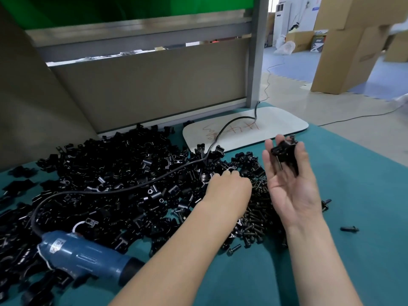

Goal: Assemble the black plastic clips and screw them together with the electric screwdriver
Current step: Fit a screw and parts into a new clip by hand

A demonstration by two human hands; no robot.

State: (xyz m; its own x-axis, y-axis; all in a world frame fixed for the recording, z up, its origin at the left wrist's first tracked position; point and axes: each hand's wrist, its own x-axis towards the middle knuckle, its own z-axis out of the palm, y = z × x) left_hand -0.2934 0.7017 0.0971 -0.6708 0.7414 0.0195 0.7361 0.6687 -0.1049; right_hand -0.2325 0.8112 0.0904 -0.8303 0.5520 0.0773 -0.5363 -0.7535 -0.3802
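A big heap of black plastic clips (123,173) covers the teal table (364,195). My left hand (227,188) reaches into the heap's right side, back up, fingertips curled onto one black clip (230,168). My right hand (289,184) is held palm up above the table, fingers nearly straight. An assembled black clip (284,154) with a screw sticking out lies on those fingers. Dark screws (258,208) lie in a pile between and under my hands. The blue electric screwdriver (84,255) lies on the clips at lower left, untouched.
The screwdriver's black cable (154,180) runs over the heap and across a white board (242,129) to the back. A grey partition (143,89) closes off the table's far side. A stray screw (350,229) lies at right. Cardboard boxes (344,47) stand on the floor beyond.
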